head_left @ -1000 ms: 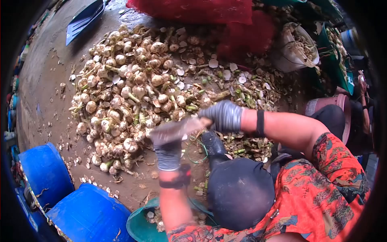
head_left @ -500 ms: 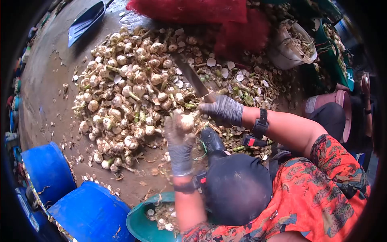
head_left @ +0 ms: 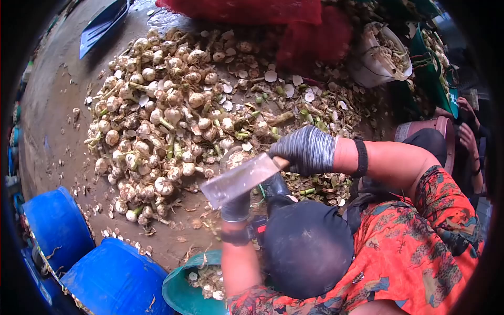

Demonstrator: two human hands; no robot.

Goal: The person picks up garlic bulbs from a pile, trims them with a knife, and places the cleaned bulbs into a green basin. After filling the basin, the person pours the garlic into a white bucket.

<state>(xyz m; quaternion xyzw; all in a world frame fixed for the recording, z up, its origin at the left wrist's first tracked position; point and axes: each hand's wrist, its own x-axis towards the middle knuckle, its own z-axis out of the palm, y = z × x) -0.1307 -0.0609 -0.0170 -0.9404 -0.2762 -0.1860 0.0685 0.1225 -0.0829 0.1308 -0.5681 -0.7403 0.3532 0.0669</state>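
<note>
In a grey-banded glove, my right hand (head_left: pixel 307 150) is closed round the wooden handle of a cleaver (head_left: pixel 241 181). Its broad blade points left and crosses in front of my left hand (head_left: pixel 236 208), which wears a similar glove. A garlic bulb (head_left: pixel 239 158) shows just above the blade, in my left hand's grasp; the blade covers most of those fingers. Left of both hands spreads a large heap of garlic bulbs (head_left: pixel 157 115) with stems and roots, some soiled. Cut stems and trimmings (head_left: pixel 320 121) lie beyond my right hand.
A green tub (head_left: pixel 174 294) holding garlic stands by my left forearm, with blue barrels (head_left: pixel 118 273) left of it. At the back are a blue dustpan (head_left: pixel 105 23), a red mesh sack (head_left: pixel 247 9) and a white bucket (head_left: pixel 370 68). Another person's hands (head_left: pixel 466 131) show at right, near a pink bucket (head_left: pixel 443 131).
The cleaver has swung from over the heap down and left, now crossing in front of my left hand and the bulb. My right hand has shifted slightly right and turned.
</note>
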